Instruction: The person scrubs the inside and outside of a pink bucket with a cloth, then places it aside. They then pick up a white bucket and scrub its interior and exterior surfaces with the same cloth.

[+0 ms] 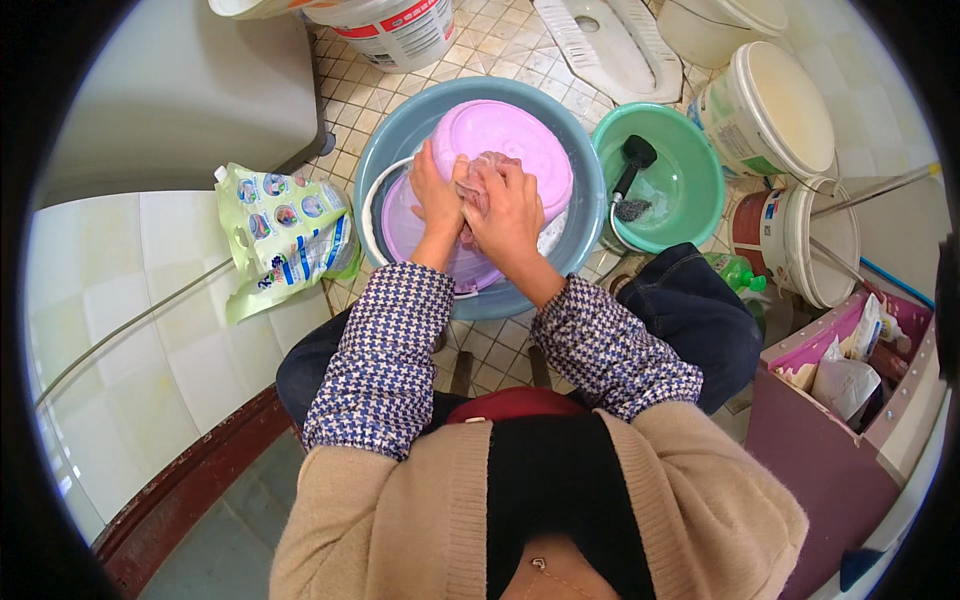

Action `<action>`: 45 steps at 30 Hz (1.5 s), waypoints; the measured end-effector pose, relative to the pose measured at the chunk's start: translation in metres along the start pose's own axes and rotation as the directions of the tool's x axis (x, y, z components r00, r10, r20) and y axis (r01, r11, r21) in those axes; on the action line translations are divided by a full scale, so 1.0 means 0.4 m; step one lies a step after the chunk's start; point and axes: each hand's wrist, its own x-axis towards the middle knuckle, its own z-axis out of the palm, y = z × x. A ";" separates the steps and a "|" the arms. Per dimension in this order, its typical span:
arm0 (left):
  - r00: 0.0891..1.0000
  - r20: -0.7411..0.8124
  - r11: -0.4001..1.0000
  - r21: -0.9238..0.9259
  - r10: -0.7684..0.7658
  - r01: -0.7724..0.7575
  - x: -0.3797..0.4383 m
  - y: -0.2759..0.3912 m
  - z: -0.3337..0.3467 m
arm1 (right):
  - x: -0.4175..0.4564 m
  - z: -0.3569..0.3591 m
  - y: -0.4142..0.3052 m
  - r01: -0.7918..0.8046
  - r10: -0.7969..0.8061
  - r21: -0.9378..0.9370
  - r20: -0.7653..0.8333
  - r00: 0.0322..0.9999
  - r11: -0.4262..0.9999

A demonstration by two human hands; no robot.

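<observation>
Both hands are over a blue-grey plastic basin (587, 247) on the tiled floor. My right hand (506, 214) grips a wet, pinkish, see-through cloth or film (472, 187), bunched under its curled fingers. My left hand (437, 199) lies against the left side of that bunch, fingers mostly straight and apart. Beneath them, a pink plastic lid or shallow tub (525, 127) leans inside the basin. A purple round plastic piece (405, 217) lies lower, partly hidden by my hands. A white bail handle (369, 214) curves along the basin's left side.
A green basin (709, 195) at right holds a black shower head (637, 154) and a steel scourer (632, 210). White buckets (795, 112) line the right wall. A detergent pouch (289, 225) stands left. Behind are a squat toilet (615, 45) and another bucket (405, 37).
</observation>
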 end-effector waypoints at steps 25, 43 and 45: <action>0.926 -0.147 0.831 0.407 -0.348 0.378 -0.186 -0.261 -0.070 | 0.184 -0.026 0.176 -0.072 0.075 -0.079 0.040 0.996 0.994; 0.956 0.027 0.821 -0.505 -0.293 0.266 -0.062 0.056 -0.215 | 0.036 -0.171 0.373 -0.443 0.600 0.849 0.200 0.775 0.289; 0.947 -0.011 0.788 -0.558 -0.322 0.261 -0.047 0.060 -0.265 | 0.054 -0.207 0.377 -0.436 0.548 0.890 0.298 0.781 0.138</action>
